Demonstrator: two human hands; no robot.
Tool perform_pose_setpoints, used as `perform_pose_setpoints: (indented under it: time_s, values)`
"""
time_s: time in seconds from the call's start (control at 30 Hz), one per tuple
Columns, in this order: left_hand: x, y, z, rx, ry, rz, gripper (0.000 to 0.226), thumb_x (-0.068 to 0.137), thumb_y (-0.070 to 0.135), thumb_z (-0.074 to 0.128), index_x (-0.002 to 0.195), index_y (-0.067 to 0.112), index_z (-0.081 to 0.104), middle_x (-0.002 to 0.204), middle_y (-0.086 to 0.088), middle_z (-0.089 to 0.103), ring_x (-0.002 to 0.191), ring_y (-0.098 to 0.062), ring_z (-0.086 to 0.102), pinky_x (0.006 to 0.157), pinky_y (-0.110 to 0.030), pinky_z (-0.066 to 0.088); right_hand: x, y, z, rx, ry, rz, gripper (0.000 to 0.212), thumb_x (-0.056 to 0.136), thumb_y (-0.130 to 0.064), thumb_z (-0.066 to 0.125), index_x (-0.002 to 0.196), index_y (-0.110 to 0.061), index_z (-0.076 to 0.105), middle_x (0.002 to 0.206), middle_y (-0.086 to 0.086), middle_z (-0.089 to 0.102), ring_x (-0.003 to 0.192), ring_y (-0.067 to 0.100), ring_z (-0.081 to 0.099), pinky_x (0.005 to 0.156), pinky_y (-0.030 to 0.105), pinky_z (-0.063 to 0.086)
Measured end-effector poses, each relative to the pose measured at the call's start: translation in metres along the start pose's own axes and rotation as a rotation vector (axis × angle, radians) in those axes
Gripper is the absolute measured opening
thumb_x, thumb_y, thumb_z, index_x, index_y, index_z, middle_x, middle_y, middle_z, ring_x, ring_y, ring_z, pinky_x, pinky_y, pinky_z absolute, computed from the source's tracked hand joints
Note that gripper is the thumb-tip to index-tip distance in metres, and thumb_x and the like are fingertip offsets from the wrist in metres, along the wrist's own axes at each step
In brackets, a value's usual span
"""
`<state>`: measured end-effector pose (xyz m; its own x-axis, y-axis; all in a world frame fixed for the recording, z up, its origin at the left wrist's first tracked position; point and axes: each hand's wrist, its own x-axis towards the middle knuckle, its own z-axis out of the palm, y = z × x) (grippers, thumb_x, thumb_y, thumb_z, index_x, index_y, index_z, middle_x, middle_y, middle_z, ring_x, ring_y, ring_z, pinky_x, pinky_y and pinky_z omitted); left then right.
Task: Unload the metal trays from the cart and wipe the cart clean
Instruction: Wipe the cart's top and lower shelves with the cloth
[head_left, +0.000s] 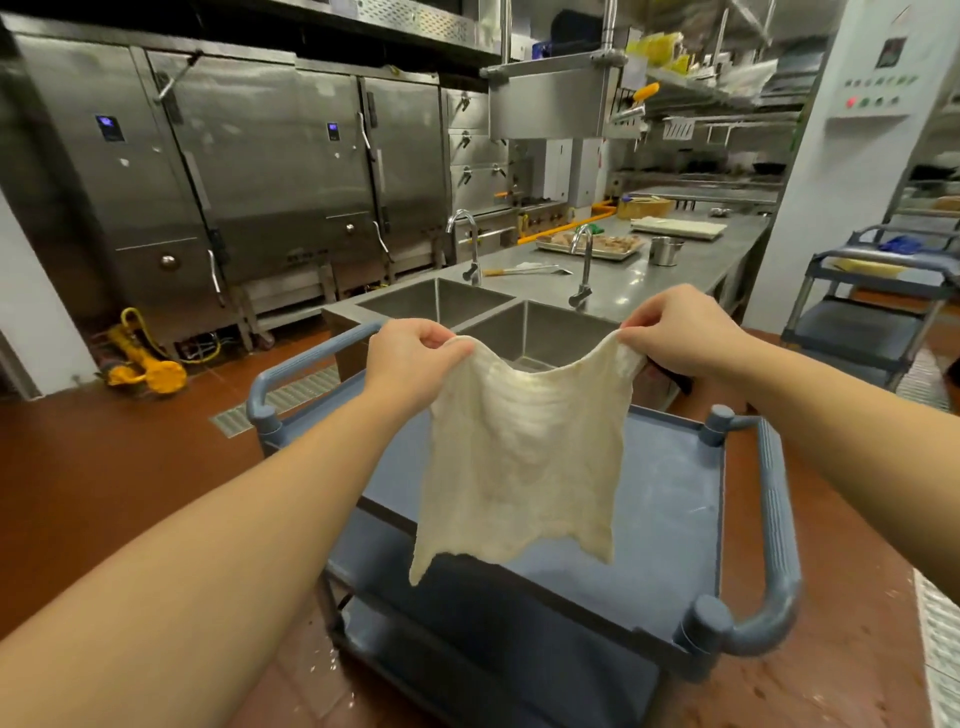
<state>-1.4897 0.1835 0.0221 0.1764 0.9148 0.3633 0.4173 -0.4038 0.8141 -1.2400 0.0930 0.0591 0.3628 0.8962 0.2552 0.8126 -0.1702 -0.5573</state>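
A cream-white cloth (522, 457) hangs spread out in the air above the blue-grey cart (670, 499). My left hand (410, 364) pinches its upper left corner and my right hand (680, 332) pinches its upper right corner. The cart's top shelf carries no trays and shows pale smears on its right side. Lower shelves of the cart show below, partly hidden by the cloth. A metal tray (589, 244) with food rests on the steel counter beyond the sinks.
A double steel sink (483, 312) with two faucets stands just behind the cart. Steel cabinets line the back left. A second blue cart (878, 312) stands at the right. A yellow hose reel (145, 364) lies on the red floor at left.
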Motion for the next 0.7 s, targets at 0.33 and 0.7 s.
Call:
perform_pose_setpoints:
  time_s: [0.33, 0.7]
  values:
    - [-0.057, 0.098, 0.096, -0.061, 0.172, -0.109, 0.006, 0.079, 0.033, 0.069, 0.074, 0.03, 0.07, 0.076, 0.01, 0.067, 0.077, -0.007, 0.059, 0.056, -0.022, 0.046, -0.021, 0.081, -0.072, 0.174, -0.013, -0.09, 0.02, 0.089, -0.012, 0.059, 0.073, -0.015, 0.071, 0.067, 0.002, 0.066, 0.045, 0.006, 0.061, 0.042, 0.014, 0.048]
    - [-0.03, 0.151, 0.197, -0.039, 0.112, -0.024, 0.008, 0.077, 0.034, 0.07, 0.07, 0.032, 0.07, 0.068, 0.015, 0.067, 0.073, -0.003, 0.061, 0.051, -0.018, 0.045, 0.024, 0.137, -0.102, 0.244, -0.031, -0.131, 0.02, 0.088, -0.012, 0.056, 0.085, -0.013, 0.076, 0.079, 0.005, 0.071, 0.073, 0.022, 0.068, 0.071, 0.041, 0.06]
